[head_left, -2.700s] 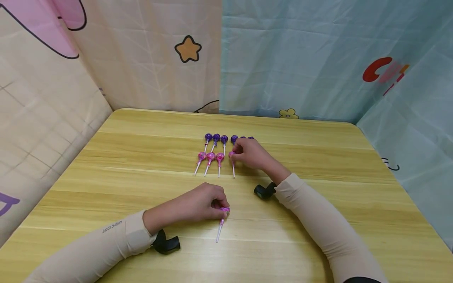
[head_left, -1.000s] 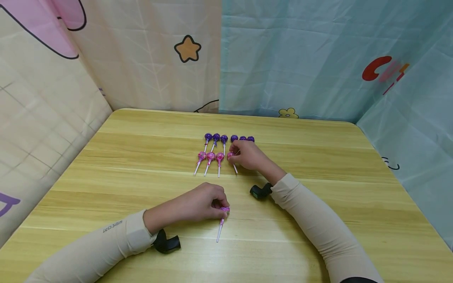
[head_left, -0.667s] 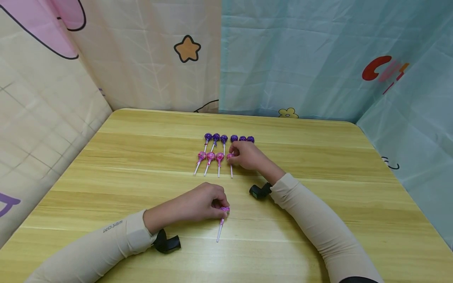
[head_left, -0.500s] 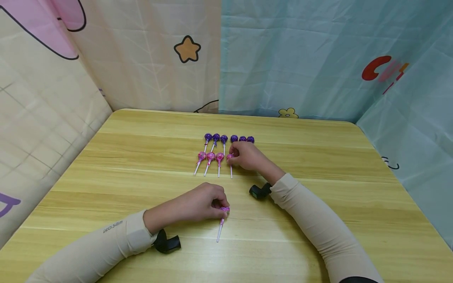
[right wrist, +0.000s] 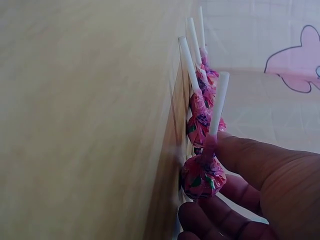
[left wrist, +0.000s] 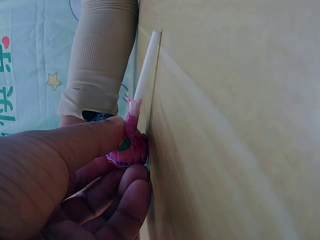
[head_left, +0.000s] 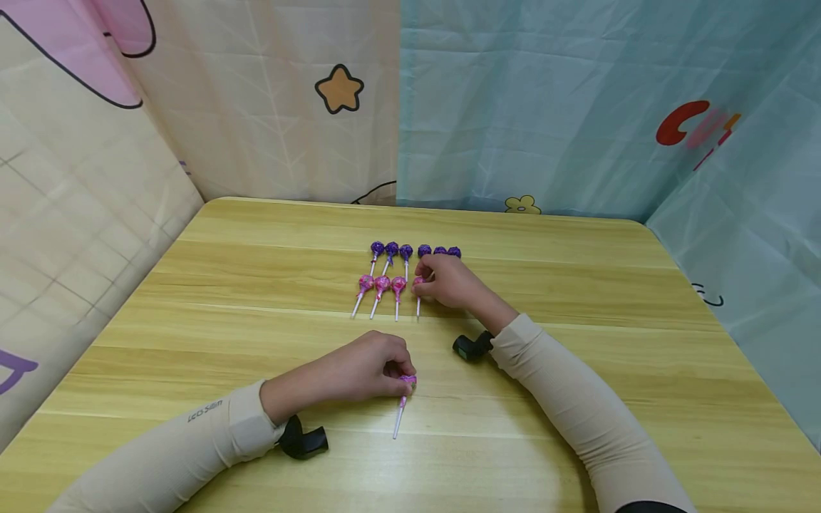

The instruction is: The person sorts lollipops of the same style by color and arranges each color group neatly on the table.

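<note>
Near the middle of the table, my left hand (head_left: 368, 367) pinches the wrapped head of a pink lollipop (left wrist: 131, 150) between thumb and fingers. Its white stick points toward me, close over the tabletop. Farther back, my right hand (head_left: 452, 281) holds another pink lollipop (right wrist: 202, 177) by its head, just right of a row of three pink lollipops (head_left: 382, 283). That one's stick tilts up from the table in the right wrist view. Behind the pink row lie several purple lollipops (head_left: 392, 249) side by side; my right hand hides the sticks of the rightmost ones.
The wooden table (head_left: 256, 235) has rounded back corners. A printed curtain (head_left: 513, 107) stands behind it and along both sides. Black wrist-worn devices (head_left: 304, 442) stick out below both sleeves, close to the tabletop.
My right hand has shifted slightly left with its lollipop, nearer the pink row. That lollipop's stick swung aside, then back to point toward me. My left hand has stayed still.
</note>
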### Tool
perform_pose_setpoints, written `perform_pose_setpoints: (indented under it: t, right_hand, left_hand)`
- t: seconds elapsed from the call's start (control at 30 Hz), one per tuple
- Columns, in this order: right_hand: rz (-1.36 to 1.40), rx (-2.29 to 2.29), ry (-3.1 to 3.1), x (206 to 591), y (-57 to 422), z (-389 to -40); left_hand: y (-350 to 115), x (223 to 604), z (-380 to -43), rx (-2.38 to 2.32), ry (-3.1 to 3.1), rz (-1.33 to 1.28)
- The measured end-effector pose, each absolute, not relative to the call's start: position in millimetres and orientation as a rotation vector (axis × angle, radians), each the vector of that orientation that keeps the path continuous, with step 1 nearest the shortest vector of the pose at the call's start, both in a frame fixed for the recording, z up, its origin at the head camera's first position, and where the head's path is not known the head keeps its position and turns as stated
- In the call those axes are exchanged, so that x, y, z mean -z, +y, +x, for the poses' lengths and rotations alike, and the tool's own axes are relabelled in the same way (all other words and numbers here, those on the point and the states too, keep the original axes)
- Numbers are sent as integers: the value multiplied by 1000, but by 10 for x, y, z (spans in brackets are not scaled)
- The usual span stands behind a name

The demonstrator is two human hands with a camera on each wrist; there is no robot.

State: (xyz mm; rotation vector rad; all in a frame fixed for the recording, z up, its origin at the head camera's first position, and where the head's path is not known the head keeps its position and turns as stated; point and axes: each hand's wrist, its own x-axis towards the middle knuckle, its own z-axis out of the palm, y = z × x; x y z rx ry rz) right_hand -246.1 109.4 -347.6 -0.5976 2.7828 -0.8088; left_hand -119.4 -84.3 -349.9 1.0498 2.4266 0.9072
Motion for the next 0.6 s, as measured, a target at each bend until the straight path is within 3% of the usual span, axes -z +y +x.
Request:
perform_pose_setpoints:
  t: [0.6]
  right_hand:
    - [-619,752,2772,3470,1100,-2451]
  left_hand:
    - [-841,3498,-1196,-909,2426,1048]
